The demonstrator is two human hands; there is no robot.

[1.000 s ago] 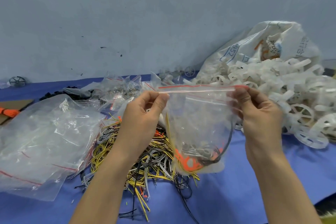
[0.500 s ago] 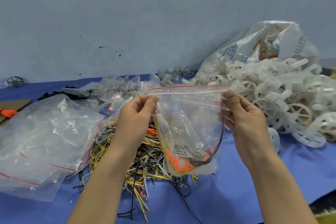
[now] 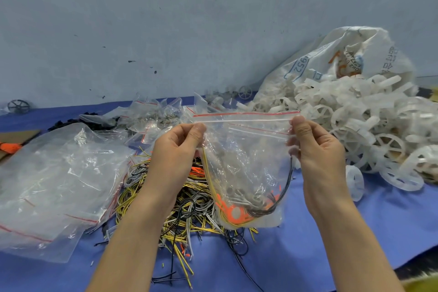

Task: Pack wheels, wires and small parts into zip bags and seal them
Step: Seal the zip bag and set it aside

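Observation:
I hold a clear zip bag (image 3: 246,154) with a red strip upright over the table. My left hand (image 3: 175,152) pinches its top left corner and my right hand (image 3: 317,149) pinches its top right corner at the zip line. Inside, at the bottom, lie an orange wheel, small grey parts and looped black and yellow wires. Under the bag spreads a heap of yellow, black and grey wires (image 3: 180,204). To the right is a big pile of white plastic wheels (image 3: 369,135).
A stack of empty clear zip bags (image 3: 52,180) lies at the left on the blue cloth (image 3: 331,239). Small filled bags (image 3: 156,118) sit behind the wires. A white woven sack (image 3: 336,57) leans on the grey wall. A dark wheel (image 3: 18,106) rests far left.
Both hands and the bag shifted a little to the left and then held nearly still. The fingers stay pinched along the bag's top at both ends.

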